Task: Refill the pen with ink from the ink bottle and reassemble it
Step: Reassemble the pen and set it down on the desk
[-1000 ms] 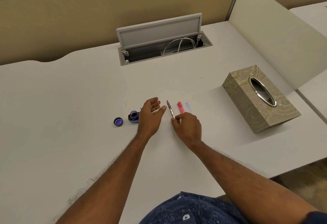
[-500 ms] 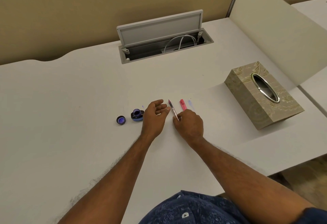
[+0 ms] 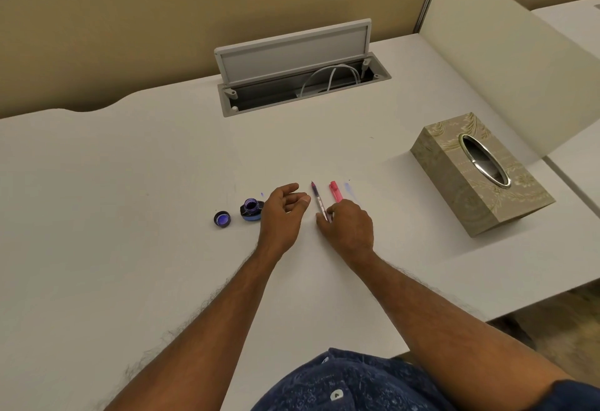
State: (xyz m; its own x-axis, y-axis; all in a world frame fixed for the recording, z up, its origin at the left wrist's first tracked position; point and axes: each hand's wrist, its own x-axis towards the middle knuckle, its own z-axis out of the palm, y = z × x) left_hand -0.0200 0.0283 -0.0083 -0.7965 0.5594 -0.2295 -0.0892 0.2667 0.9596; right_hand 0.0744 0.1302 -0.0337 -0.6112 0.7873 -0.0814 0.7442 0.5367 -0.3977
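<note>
Both bare arms reach forward. The left hand (image 3: 284, 212) is loose, its fingers a bit curled, holding nothing. The right hand (image 3: 349, 227) is palm down and pinches the near end of the pen (image 3: 319, 203).

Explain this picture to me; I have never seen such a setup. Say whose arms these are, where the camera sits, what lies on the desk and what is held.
There is no machine here. A person wears one wide-angle camera on the head, looking forward and down, so the two bare arms are the person's own. The task is to refill a pen from an ink bottle.

On the white desk stand an open ink bottle and, left of it, its bottle cap lying apart. The left hand is beside the bottle, fingers relaxed, holding nothing. The right hand pinches the near end of the thin pen, whose tip points away from the person. Next to it lies a pink pen part, with faint blue ink smears nearby.

Further off are a tissue box and an open cable hatch.
</note>
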